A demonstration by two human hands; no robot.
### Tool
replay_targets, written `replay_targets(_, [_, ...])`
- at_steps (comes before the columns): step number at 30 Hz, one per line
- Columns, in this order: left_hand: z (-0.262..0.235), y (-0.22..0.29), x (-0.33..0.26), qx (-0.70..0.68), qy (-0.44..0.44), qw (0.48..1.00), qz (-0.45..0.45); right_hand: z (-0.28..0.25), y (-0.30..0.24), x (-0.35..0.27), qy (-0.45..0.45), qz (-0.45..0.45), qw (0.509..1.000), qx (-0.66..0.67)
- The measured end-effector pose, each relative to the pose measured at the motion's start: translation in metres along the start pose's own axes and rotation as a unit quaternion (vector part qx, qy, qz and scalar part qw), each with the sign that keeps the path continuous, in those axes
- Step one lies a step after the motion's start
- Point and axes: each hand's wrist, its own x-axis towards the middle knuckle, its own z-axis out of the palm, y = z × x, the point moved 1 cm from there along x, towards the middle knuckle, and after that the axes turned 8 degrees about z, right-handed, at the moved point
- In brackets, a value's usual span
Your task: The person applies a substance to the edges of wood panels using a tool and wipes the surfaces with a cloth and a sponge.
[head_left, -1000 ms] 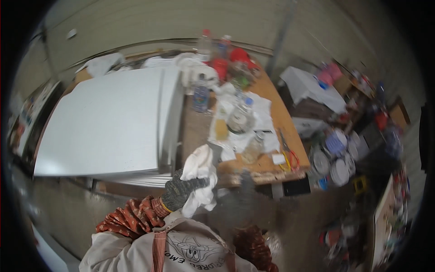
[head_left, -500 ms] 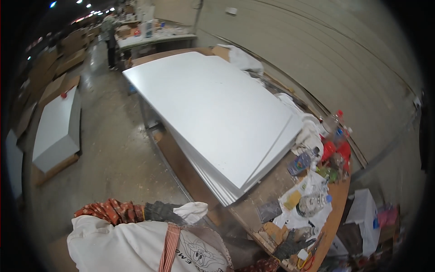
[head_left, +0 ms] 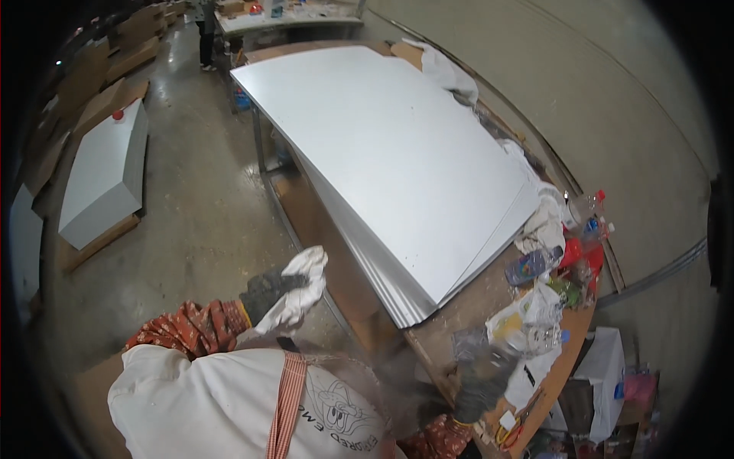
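My left hand (head_left: 269, 297), in a dark grey glove, holds a crumpled white cloth (head_left: 304, 287) over the near side of the table. My right hand (head_left: 483, 386), gloved the same way, reaches over the table's near right end. Its blurred fingers are at the base of a clear plastic bottle (head_left: 541, 339) with a blue cap, which lies on white plastic; whether they grip it I cannot tell. Ahead, a stack of large white panels (head_left: 382, 161) lies on the table, the top ones turned slightly out of line.
A purple-labelled bottle (head_left: 526, 268), red plastic (head_left: 573, 252) and more bottles crowd the table's right end. Scissors (head_left: 511, 432) with coloured handles lie near its corner. White cloths (head_left: 447, 75) run along the wall side. Another white panel stack (head_left: 103, 176) sits at left; a person (head_left: 205, 34) stands far back.
My left hand has risen forward, lifting the white cloth, which now hangs more spread out. My right hand has moved forward to the clear bottle. The view has tipped downward.
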Motion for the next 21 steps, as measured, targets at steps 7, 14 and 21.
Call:
replay_targets(7, [0.044,0.049,0.057,-0.295,0.022,0.944,-0.146,0.064,-0.097,-0.054,-0.378,-0.199,0.878,-0.215])
replay_targets(14, [0.01,0.104,0.086,-0.153,0.001,0.969,-0.194,0.13,-0.178,-0.078,-0.41,-0.288,0.833,-0.234])
replay_targets(21, [-0.058,0.177,0.1,0.412,0.023,0.909,0.065,0.221,-0.264,-0.073,-0.269,-0.498,0.819,-0.098])
